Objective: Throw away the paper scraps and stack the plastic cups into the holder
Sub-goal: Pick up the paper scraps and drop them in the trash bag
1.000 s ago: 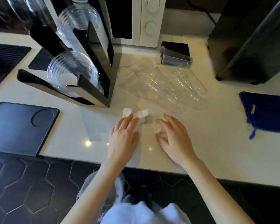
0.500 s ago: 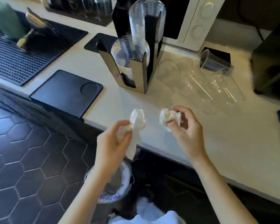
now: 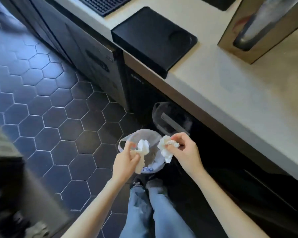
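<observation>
My left hand (image 3: 126, 162) grips a crumpled white paper scrap (image 3: 142, 148) and holds it over a small trash bin (image 3: 153, 167) lined with a plastic bag, standing on the floor by my feet. My right hand (image 3: 184, 150) pinches a second white paper scrap (image 3: 167, 148) above the bin's right rim. The cup holder (image 3: 258, 31) with a stack of clear cups in it shows at the top right on the counter. The loose plastic cups are out of view.
The pale counter (image 3: 222, 86) runs diagonally across the right. A black tray (image 3: 151, 38) sits on its edge. Dark cabinets (image 3: 93, 54) stand below. The floor is dark hexagon tile (image 3: 46, 117). My jeans and feet (image 3: 150, 203) are below the bin.
Both hands picked the paper scraps off the counter, carried them down and away from it, and now hold them over the bin. My view swung down toward the floor.
</observation>
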The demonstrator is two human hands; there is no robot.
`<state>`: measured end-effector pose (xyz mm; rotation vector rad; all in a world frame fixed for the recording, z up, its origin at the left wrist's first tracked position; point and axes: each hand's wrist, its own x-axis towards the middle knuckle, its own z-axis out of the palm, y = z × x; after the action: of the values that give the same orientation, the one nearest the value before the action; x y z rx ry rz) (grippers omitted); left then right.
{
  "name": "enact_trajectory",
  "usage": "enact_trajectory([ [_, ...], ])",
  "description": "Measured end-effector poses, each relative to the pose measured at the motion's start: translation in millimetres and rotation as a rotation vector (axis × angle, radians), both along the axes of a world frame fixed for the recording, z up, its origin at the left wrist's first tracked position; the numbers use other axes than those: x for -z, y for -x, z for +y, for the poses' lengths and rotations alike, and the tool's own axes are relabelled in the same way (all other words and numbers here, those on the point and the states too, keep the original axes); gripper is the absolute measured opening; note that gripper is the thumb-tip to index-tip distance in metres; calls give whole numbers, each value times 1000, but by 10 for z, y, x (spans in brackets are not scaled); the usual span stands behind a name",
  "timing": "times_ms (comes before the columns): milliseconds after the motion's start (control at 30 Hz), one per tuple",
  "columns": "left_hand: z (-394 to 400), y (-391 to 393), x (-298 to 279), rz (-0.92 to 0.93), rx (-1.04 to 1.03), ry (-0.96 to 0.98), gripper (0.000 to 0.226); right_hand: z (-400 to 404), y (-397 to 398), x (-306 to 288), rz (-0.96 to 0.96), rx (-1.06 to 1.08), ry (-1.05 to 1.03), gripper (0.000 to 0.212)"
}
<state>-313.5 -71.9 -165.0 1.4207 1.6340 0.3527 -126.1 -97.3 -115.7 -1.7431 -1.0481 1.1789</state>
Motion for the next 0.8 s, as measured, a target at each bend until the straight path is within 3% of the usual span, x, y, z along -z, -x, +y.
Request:
enact_trajectory([
  [200, 62, 121, 1155, 106, -12, 116, 19, 216, 151, 1421, -136, -35, 220, 21],
  [467, 95, -38, 3026, -57, -209, 237, 21, 374, 283, 3686, -321, -162, 366, 22],
  [667, 288, -182, 4350, 1, -59, 254, 22, 533, 316, 5084, -451, -284, 406, 17],
  [800, 490, -273, 4933, 80, -4, 347, 30, 638, 342, 5660, -484, -350, 467, 20],
])
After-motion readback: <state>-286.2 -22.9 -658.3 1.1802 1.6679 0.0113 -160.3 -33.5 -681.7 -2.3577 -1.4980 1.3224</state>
